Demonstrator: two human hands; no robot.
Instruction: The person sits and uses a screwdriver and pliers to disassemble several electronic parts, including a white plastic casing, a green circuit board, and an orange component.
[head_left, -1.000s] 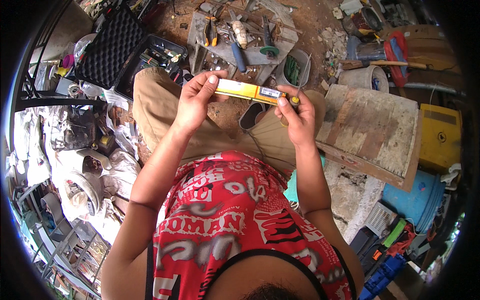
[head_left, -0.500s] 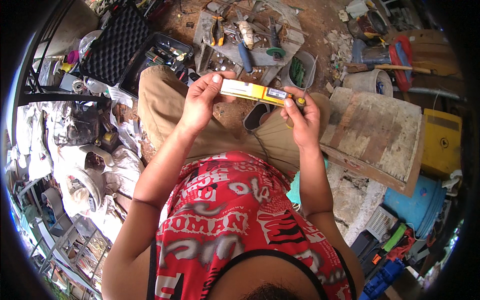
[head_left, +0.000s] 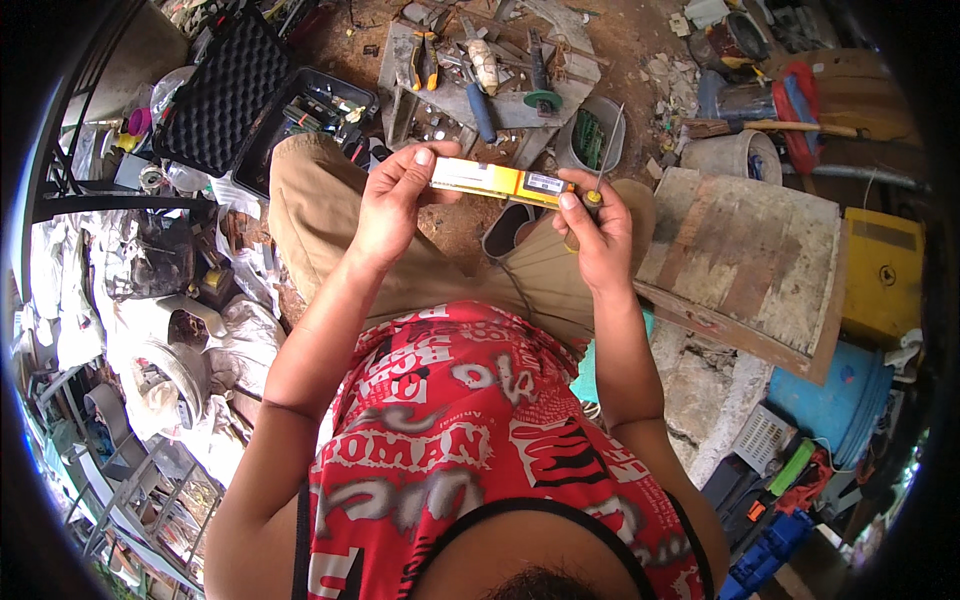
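Note:
Between my two hands stretches a long, narrow, yellow-and-white strip [head_left: 492,180] with a dark section and a printed label near its right end. I cannot make out its kind. My left hand [head_left: 397,195] pinches the white left end between thumb and fingers. My right hand [head_left: 600,232] grips the other end, thumb on the face. A screwdriver [head_left: 594,197] with a yellow handle is also tucked in my right hand, its thin shaft pointing up and away. The strip is held above my lap, tilted slightly down to the right.
Ahead, a low wooden board [head_left: 510,108] carries pliers [head_left: 425,62], a blue-handled tool [head_left: 480,112] and scraps. Beside it stands a tub [head_left: 612,155] with green circuit boards. An open foam-lined case [head_left: 290,180] lies left, a worn wooden panel [head_left: 740,270] right.
Both hands and the strip have shifted slightly left in the picture, and the surroundings have moved a little too. The grip on the strip and the screwdriver stays the same.

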